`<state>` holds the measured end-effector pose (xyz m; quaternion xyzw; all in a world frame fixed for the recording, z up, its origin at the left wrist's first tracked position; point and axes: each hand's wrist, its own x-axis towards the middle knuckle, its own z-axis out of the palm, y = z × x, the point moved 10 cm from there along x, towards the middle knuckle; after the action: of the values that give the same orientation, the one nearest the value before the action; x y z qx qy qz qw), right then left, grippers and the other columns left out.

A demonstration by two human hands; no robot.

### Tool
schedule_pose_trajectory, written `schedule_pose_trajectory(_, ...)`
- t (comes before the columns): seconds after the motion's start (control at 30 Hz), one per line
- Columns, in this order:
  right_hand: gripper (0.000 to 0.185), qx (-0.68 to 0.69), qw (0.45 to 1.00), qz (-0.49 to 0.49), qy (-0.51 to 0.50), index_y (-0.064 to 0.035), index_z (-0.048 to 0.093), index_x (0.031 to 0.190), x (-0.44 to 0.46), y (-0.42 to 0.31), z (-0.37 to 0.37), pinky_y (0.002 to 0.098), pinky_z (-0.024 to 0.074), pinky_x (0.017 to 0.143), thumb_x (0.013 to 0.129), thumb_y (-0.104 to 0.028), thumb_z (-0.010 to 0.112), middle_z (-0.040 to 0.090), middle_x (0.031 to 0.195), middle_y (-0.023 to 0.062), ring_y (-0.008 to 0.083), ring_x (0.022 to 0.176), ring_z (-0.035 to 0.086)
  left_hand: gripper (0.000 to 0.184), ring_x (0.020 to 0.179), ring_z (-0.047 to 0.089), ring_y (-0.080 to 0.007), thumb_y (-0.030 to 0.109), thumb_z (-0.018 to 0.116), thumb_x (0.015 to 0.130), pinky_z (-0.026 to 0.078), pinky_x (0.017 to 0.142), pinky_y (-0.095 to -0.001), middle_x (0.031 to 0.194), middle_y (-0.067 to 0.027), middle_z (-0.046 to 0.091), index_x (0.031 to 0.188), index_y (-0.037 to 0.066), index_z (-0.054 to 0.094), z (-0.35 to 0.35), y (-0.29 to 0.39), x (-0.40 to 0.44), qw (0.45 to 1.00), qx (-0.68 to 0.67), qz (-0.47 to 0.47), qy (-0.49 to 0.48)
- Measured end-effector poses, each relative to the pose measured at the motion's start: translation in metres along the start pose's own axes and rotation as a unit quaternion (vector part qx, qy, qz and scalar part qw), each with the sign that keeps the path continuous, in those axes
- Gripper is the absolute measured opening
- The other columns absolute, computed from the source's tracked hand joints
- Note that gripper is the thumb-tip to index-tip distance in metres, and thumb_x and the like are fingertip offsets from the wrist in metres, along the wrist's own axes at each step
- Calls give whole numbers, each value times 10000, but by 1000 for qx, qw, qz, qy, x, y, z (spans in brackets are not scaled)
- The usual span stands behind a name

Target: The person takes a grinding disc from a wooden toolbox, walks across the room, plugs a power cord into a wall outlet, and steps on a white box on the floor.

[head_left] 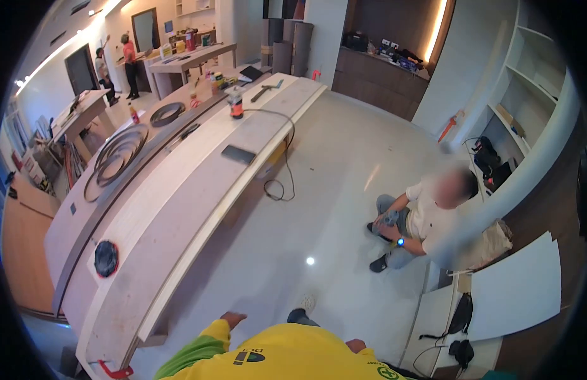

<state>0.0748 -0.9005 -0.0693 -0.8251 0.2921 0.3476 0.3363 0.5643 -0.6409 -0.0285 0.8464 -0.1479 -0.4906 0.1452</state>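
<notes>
My left hand (233,318) hangs beside the near end of the long workbench (179,209), fingers stretched out, holding nothing visible. Only a small part of my right hand (355,345) shows at the edge of my yellow shirt, its fingers hidden. Nearest the left hand are the bench's pale board edge and a red clamp (116,369) at the corner. On the boards lie a black round lidded thing (106,258), a dark flat rectangular thing (238,154), a red and black corded power tool (235,104) and a hammer (265,92).
Coils of dark edging strip (119,152) lie on the bench's far side. A power cord (292,171) drops to the floor. At right, a seated person (426,215) holds a bottle, near a white panel (515,285) and shelves (528,82). Two people stand far back.
</notes>
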Motion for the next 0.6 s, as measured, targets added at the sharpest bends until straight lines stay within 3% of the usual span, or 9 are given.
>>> schedule_pose_trajectory(0.03,193,-112,993,-18,-38,-95,597,951,8,4,-16,368,528,700,787,-183,648,678,963,44,250,862,646,643,1208,494,-391,534,572,838,386,1025,-415,1287,-264,526,1281,68,551,-8,-13,10,999,26,-38,6)
schedule_pose_trajectory(0.07,193,-109,993,-18,-35,-95,597,951,19,11,-39,368,528,700,787,-183,648,678,963,44,250,862,646,569,1196,503,-394,494,566,864,395,1019,-425,1278,-257,535,1299,127,553,-15,-27,20,996,51,-77,10)
schedule_pose_trajectory(0.17,245,-130,990,3,-49,-114,595,970,83,73,-103,396,530,690,744,-171,671,682,944,51,262,868,649,406,1174,510,-404,388,471,942,402,1015,-441,1267,-261,534,1305,227,554,-45,33,27,993,111,-11,-32)
schedule_pose_trajectory(0.27,160,32,995,-42,-86,-107,601,933,165,123,-159,409,525,644,791,-180,611,674,875,83,253,816,658,386,1178,501,-399,354,435,961,399,1016,-441,1285,-265,508,1308,230,550,-67,66,53,997,-68,-38,2)
schedule_pose_trajectory(0.3,128,106,993,-4,-52,-101,603,913,189,132,-203,412,519,619,852,-193,538,659,855,98,233,799,658,390,1180,497,-401,370,452,952,396,1017,-438,1288,-265,503,1302,231,554,-75,84,67,991,-123,-47,26)
schedule_pose_trajectory(0.37,141,-148,970,-149,120,-98,601,943,200,79,-328,364,502,553,844,-195,577,639,809,52,166,706,631,395,1182,493,-403,385,470,943,393,1018,-435,1290,-264,499,1296,233,558,-90,127,95,981,-179,-54,49)
schedule_pose_trajectory(0.4,150,158,976,-4,149,-89,600,950,211,87,-384,352,490,530,838,-189,592,638,803,48,162,685,624,395,1186,489,-400,388,463,944,388,1022,-435,1290,-263,496,1293,231,560,-91,157,107,989,-137,-48,17)
schedule_pose_trajectory(0.43,162,446,869,140,162,-81,599,958,210,87,-414,340,478,508,831,-182,607,637,798,45,157,663,618,395,1188,486,-398,389,459,945,385,1024,-434,1289,-263,495,1292,230,561,-91,179,123,992,-116,-46,1)
schedule_pose_trajectory(0.6,220,559,798,30,223,-64,604,965,278,45,-558,286,451,501,849,-249,577,629,797,33,140,651,610,492,1212,457,-407,531,507,873,368,1031,-415,1272,-249,509,1281,263,571,-109,274,251,987,-133,-83,-26)
